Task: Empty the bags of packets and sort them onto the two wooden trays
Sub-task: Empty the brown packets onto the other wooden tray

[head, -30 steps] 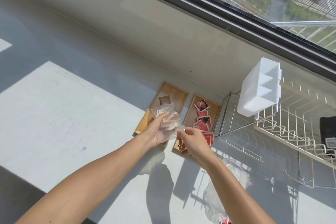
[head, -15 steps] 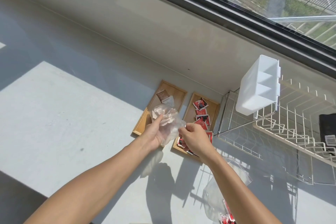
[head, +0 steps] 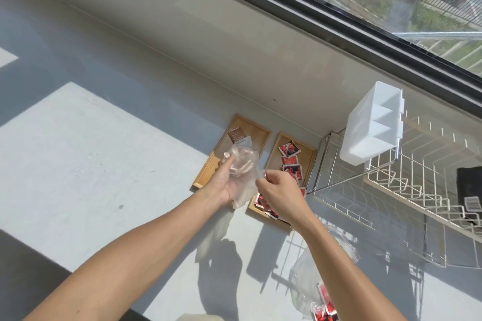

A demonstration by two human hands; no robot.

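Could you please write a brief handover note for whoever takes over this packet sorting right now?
Left hand holds a clear plastic bag above the left wooden tray; right hand pinches the bag's edge.
Left tray: a brown packet and a white packet.
Right wooden tray: many red packets.
Left to do: a second bag near the right forearm holds red packets; empty and sort it.

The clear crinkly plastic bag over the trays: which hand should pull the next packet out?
Probably the right hand. It pinches only the edge of the clear crinkly plastic bag, so it frees easily. The left hand cradles the bag's body above the left wooden tray.
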